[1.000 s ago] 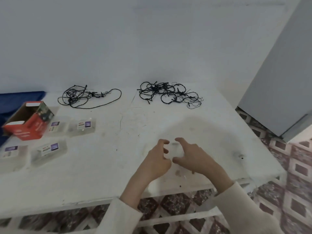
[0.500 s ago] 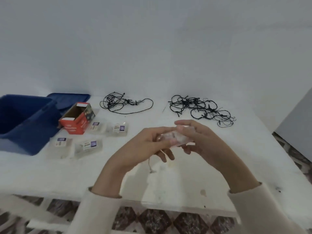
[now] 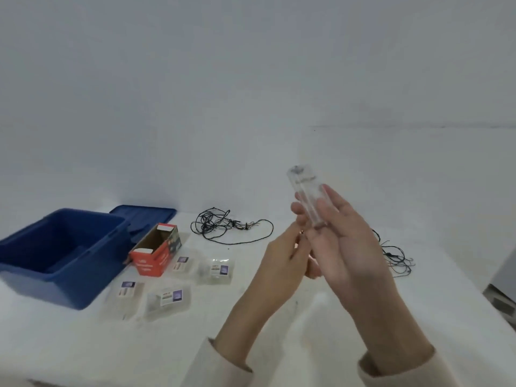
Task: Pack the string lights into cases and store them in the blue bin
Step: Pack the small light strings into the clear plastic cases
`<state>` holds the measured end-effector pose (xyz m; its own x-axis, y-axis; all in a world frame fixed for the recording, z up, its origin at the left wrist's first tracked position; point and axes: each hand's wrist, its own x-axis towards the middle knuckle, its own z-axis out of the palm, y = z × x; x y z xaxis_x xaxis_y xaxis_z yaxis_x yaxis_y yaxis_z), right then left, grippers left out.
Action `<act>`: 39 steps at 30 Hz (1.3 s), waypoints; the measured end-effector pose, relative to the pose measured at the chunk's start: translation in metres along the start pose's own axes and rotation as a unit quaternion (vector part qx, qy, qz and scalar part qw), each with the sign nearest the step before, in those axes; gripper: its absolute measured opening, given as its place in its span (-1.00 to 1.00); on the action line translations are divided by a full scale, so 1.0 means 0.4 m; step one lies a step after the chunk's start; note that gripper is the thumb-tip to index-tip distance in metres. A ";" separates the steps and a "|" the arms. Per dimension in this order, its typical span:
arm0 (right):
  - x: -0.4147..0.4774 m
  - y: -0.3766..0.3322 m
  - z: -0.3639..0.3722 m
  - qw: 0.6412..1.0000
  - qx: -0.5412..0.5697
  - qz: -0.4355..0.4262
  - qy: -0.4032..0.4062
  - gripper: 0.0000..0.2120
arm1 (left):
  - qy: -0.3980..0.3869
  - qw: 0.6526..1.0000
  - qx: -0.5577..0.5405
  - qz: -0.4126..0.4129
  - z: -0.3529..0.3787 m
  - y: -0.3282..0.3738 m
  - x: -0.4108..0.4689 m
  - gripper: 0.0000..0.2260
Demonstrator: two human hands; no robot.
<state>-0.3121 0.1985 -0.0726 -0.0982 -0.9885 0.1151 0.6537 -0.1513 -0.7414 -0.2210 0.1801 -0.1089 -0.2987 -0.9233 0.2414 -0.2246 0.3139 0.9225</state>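
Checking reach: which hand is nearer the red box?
Left. The left hand is raised just right of the red box; the right hand, holding the clear case, is farther right.

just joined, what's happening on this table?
A person is holding a clear case upright in the right hand, with the left hand at its lower end. Two black string lights lie unpacked at the back of the table. Four clear cases sit by an open red box. The blue bin looks empty.

Both forearms wear cream long sleeves of soft knit cloth, the left sleeve (image 3: 220, 364) and right sleeve (image 3: 402, 370) ending in plain cuffs at the wrists. Both hands are bare and ringless.
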 end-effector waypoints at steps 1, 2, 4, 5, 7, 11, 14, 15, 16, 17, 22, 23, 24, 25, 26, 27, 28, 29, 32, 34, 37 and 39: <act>0.007 -0.002 -0.005 0.985 -0.155 -0.078 0.012 -0.79 | 0.008 1.000 -0.008 -0.005 -0.007 0.012 0.001 -0.83; 0.015 -0.005 -0.015 0.935 -0.309 -0.171 0.027 -0.77 | 0.021 0.999 0.032 0.007 -0.020 0.021 0.004 -0.81; 0.033 -0.013 -0.034 0.778 -0.533 -0.332 0.022 -0.75 | 0.030 0.976 0.201 0.080 -0.055 0.034 0.012 -0.81; 0.044 -0.019 -0.043 0.708 -0.599 -0.375 0.008 -0.73 | 0.034 0.955 0.271 0.120 -0.071 0.045 0.014 -0.81; 0.061 -0.039 -0.052 0.640 -0.673 -0.372 -0.017 -0.69 | 0.047 0.916 0.345 0.197 -0.096 0.074 0.019 -0.75; 0.063 -0.095 -0.058 0.746 -0.644 -0.119 -0.121 -0.66 | 0.064 0.856 0.409 0.309 -0.153 0.116 0.057 -0.70; 0.055 -0.113 -0.065 0.853 -0.486 0.004 -0.191 -0.62 | 0.051 0.909 0.328 0.251 -0.188 0.128 0.087 -0.82; 0.052 -0.116 -0.067 0.881 -0.424 0.019 -0.208 -0.57 | 0.040 0.937 0.277 0.210 -0.193 0.124 0.094 -0.85; 0.049 -0.117 -0.069 0.907 -0.359 0.027 -0.218 -0.53 | 0.024 0.962 0.217 0.165 -0.194 0.120 0.096 -0.88; 0.044 -0.117 -0.069 0.929 -0.297 0.026 -0.220 -0.50 | 0.010 0.980 0.153 0.128 -0.191 0.112 0.095 -0.89; 0.040 -0.087 -0.061 0.964 -0.159 -0.021 -0.214 -0.51 | -0.026 0.999 0.013 0.033 -0.151 0.064 0.070 -0.69; 0.039 -0.083 -0.057 0.966 -0.158 -0.035 -0.203 -0.55 | -0.036 0.999 0.000 0.024 -0.138 0.060 0.065 -0.70; 0.038 -0.082 -0.053 0.968 -0.160 -0.047 -0.187 -0.60 | -0.044 0.999 -0.017 0.018 -0.127 0.058 0.058 -0.75; 0.036 -0.081 -0.049 0.971 -0.163 -0.058 -0.166 -0.64 | -0.044 0.998 -0.031 0.015 -0.117 0.057 0.053 -0.79; 0.034 -0.081 -0.046 0.973 -0.166 -0.067 -0.143 -0.67 | -0.038 0.999 -0.037 0.014 -0.111 0.056 0.048 -0.82; 0.033 -0.081 -0.045 0.975 -0.170 -0.074 -0.122 -0.68 | -0.029 0.999 -0.030 0.017 -0.107 0.055 0.043 -0.84; 0.033 -0.079 -0.046 0.976 -0.176 -0.082 -0.102 -0.69 | -0.022 0.999 -0.016 0.022 -0.102 0.054 0.038 -0.85; 0.032 -0.076 -0.047 0.974 -0.191 -0.095 -0.083 -0.71 | -0.021 0.999 0.005 0.028 -0.098 0.053 0.033 -0.85; 0.033 -0.066 -0.047 0.949 -0.278 -0.143 -0.035 -0.77 | -0.032 0.997 0.072 0.020 -0.085 0.056 0.018 -0.77; 0.033 -0.059 -0.046 0.930 -0.326 -0.168 -0.004 -0.74 | -0.034 0.995 0.095 -0.005 -0.082 0.059 0.007 -0.73; 0.031 -0.049 -0.048 0.898 -0.389 -0.201 0.034 -0.73 | -0.030 0.985 0.168 -0.010 -0.081 0.069 -0.013 -0.73; 0.031 -0.045 -0.054 0.874 -0.430 -0.224 0.039 -0.73 | -0.025 0.970 0.240 0.011 -0.080 0.084 -0.021 -0.72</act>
<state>-0.3413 0.1890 -0.0723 -0.2721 -0.8217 0.5008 -0.2648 -0.4364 -0.8599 -0.1965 0.1913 -0.0702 -0.3499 -0.9070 0.2344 -0.6198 0.4117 0.6680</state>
